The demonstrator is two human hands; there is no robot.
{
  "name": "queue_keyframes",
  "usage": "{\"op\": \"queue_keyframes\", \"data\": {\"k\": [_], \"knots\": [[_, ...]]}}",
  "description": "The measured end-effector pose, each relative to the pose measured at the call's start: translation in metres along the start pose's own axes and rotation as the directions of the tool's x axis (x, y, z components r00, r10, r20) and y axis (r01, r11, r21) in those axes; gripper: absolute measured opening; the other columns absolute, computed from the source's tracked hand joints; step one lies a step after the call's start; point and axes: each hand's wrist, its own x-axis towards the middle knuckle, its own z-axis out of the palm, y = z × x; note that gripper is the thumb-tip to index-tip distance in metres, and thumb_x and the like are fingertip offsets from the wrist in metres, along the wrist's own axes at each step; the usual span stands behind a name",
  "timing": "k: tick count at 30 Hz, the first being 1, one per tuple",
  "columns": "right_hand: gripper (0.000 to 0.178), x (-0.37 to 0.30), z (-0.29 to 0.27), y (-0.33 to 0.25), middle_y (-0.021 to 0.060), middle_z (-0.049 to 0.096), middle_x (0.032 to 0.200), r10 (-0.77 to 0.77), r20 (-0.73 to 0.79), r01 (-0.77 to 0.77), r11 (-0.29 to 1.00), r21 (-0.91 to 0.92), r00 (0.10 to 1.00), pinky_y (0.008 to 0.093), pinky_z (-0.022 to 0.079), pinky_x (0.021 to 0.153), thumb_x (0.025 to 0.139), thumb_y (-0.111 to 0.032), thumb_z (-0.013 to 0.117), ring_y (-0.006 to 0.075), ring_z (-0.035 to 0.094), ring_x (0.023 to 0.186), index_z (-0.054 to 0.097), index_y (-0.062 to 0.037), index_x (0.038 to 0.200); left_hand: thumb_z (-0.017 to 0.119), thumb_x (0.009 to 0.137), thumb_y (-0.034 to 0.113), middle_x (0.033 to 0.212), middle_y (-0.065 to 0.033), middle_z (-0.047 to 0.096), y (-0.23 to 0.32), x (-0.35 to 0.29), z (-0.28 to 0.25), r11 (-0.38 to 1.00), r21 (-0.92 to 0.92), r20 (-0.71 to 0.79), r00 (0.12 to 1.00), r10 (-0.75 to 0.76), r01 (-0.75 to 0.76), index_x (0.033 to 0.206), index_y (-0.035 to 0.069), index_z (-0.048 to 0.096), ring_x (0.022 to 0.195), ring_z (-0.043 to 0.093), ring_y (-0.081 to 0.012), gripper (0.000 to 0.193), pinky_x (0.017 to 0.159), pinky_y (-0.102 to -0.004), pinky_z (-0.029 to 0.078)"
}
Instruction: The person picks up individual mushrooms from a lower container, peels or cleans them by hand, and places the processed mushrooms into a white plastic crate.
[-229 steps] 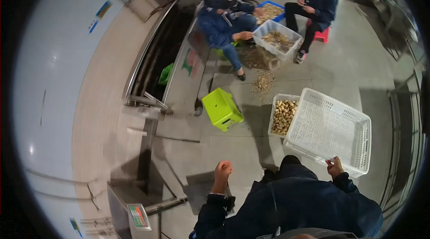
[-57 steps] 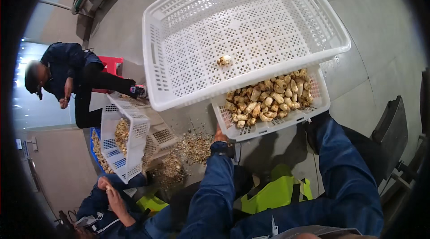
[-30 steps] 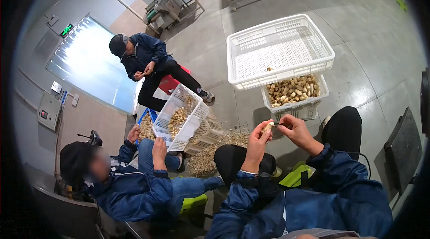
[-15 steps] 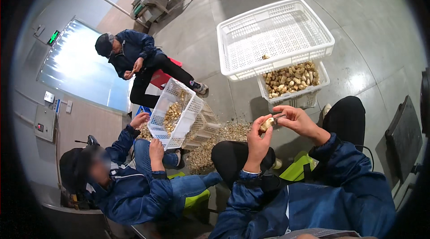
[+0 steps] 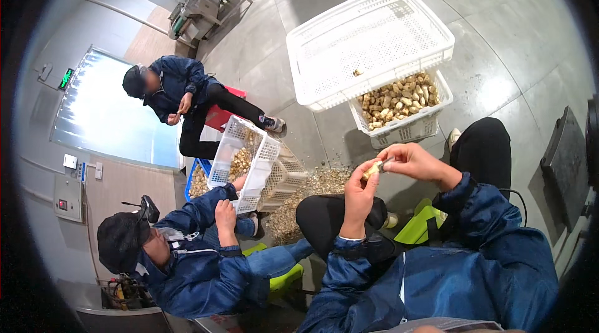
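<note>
My left hand pinches a cream-and-brown piece, mushroom-like in look, between thumb and fingers above my lap. Close against it, my right hand is closed around a small dark tool, perhaps a short blade, mostly hidden by the fingers. Beyond my hands, a white lower crate holds many similar brown-and-cream pieces. Across its top rests a shallow white perforated crate with a single small piece in it.
Peelings litter the floor to my left. A tilted white crate with pale pieces stands by a seated co-worker; another person sits farther back. A blue container stands behind. A dark flat panel is at right.
The view has shifted slightly. My hands stay together while the held piece has tilted a little. The nearer co-worker's one hand has moved down to the tilted crate.
</note>
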Motion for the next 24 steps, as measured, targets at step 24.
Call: {"op": "queue_keyframes", "data": {"k": [24], "knots": [[0.02,-0.001,-0.002,0.02,0.0003,0.065,0.084,0.153,0.007,-0.15,0.958,0.246,0.988,0.025,0.049,0.069,0.091,-0.018,0.063,0.0068,0.057,0.073,0.065,-0.0007,0.101,0.05,0.1,0.018,0.089,-0.0046,0.062,0.003,-0.005,0.009,0.854,-0.485,-0.09,0.961,-0.26,0.186,0.121,0.001,0.055,0.061,0.05,-0.0075,0.027,0.054,-0.022,0.043]]}}
